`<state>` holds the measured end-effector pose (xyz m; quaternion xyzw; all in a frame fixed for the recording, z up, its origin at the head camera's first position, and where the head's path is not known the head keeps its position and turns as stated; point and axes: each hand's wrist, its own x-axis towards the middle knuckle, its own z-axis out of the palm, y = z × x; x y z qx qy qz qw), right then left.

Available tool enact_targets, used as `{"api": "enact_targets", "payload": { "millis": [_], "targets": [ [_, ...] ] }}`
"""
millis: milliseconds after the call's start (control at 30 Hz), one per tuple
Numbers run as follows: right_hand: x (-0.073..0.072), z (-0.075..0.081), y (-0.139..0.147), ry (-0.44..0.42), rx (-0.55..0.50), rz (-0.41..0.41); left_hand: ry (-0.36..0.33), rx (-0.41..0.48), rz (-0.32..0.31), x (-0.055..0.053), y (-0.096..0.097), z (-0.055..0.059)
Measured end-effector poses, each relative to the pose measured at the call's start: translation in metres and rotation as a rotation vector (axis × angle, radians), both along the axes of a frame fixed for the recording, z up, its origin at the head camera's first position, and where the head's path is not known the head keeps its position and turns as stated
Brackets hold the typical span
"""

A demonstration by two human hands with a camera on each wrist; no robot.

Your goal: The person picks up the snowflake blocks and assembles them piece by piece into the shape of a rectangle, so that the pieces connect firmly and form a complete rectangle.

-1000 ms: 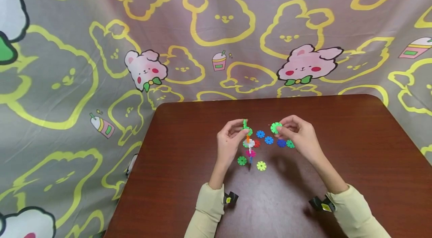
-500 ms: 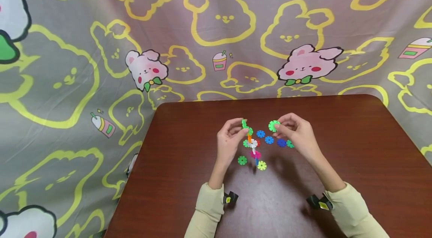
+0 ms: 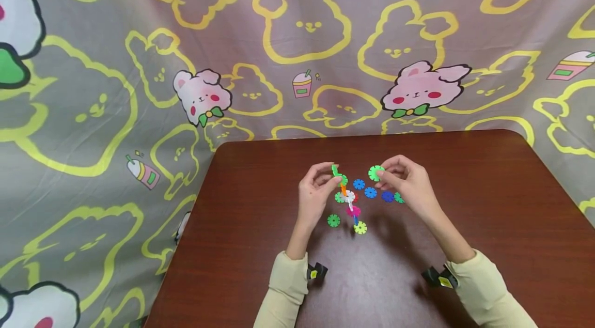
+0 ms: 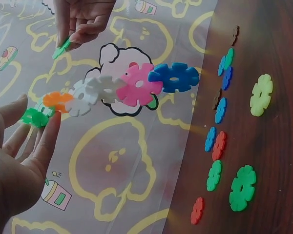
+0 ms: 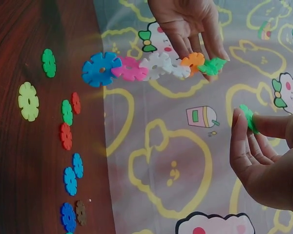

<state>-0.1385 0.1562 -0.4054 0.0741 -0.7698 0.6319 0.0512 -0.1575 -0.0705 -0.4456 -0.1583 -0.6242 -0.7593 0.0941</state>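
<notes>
Notched plastic-disc chain [image 4: 113, 86] in grasp of left hand [image 3: 317, 191], round green disc [image 3: 374, 173] in pinch of right hand [image 3: 412, 183].

Loose discs [image 3: 370, 192] on table [image 3: 241, 214], chain [image 3: 349, 197] above, cloth [image 3: 283, 121] behind table.

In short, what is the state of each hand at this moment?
Left hand: closed, holding the chain of joined discs by its green end.
Right hand: closed, pinching one loose green disc.
</notes>
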Motion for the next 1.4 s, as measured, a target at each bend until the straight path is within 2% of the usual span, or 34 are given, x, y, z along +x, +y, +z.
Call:
{"api": "enact_targets", "payload": {
  "millis": [433,867,1400],
  "targets": [
    [0.0,0.003,-0.004,0.057,0.015,0.01,0.011,-0.041,-0.042,0.003,0.004,-0.001],
    [-0.002,0.008,-0.013,0.119,0.047,-0.011,0.001,-0.153,-0.077,0.007,0.011,-0.002],
    [0.0,0.011,-0.021,0.14,0.105,-0.022,0.022,-0.197,-0.08,0.009,0.012,-0.001]
  ]
}}
